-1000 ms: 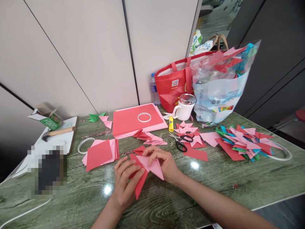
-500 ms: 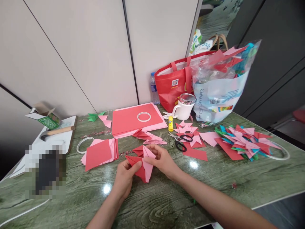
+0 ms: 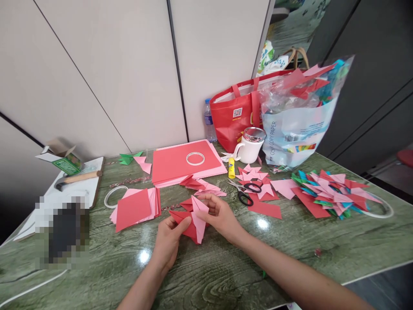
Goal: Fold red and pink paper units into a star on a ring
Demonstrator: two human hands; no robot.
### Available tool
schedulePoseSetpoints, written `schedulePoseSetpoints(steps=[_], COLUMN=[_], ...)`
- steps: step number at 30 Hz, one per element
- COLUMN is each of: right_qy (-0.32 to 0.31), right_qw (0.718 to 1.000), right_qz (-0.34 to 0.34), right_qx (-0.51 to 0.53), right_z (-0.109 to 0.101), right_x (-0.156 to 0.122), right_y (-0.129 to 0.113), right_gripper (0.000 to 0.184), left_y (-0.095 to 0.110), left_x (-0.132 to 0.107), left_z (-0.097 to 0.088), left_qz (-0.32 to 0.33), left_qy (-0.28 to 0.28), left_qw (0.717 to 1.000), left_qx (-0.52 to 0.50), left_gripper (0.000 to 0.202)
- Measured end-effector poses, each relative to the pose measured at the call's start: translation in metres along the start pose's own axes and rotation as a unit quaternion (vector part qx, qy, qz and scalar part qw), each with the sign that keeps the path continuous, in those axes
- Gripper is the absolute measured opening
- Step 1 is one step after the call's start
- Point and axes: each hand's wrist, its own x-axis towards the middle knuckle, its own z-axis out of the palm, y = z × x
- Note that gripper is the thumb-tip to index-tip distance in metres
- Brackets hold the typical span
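With left fingers (image 3: 182, 227), pinches folded red paper (image 3: 191, 231); with right fingers (image 3: 208, 218), pinches folded pink paper (image 3: 199, 230) touching it, over the worktop (image 3: 226, 275), near black-handled scissors (image 3: 241, 187).

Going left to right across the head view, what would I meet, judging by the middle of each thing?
Box → square stack → left hand → folded paper → right hand → mug → multicoloured pile.

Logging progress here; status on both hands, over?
Left hand pinching red folded paper; right hand gripping pink folded paper. Scissors to the right, touching neither hand.
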Motion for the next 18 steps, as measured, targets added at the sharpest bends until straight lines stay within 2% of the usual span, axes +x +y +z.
schedulePoseSetpoints(steps=[5, 12, 18], right_qy=[-0.007, 0.010, 0.016], right_qw=[1.000, 0.999, 0.999], right_qz=[-0.016, -0.027, -0.029], right_qx=[-0.017, -0.037, -0.037], right_z=[0.0025, 0.0050, 0.0063], right_x=[-0.0030, -0.0039, -0.0050], right_y=[-0.0008, -0.0039, -0.0058], right_gripper=[0.040, 0.019, 0.018], left_y=[-0.0001, -0.0031, -0.0029], left_x=[-0.0003, 0.0022, 0.0015], left_z=[0.0006, -0.0005, -0.0003], left_qz=[0.012, 0.055, 0.095], left_qy=[-0.004, 0.003, 0.022], left_qw=[1.000, 0.998, 0.995], left_qx=[0.004, 0.026, 0.036], left_gripper=[0.023, 0.029, 0.031])
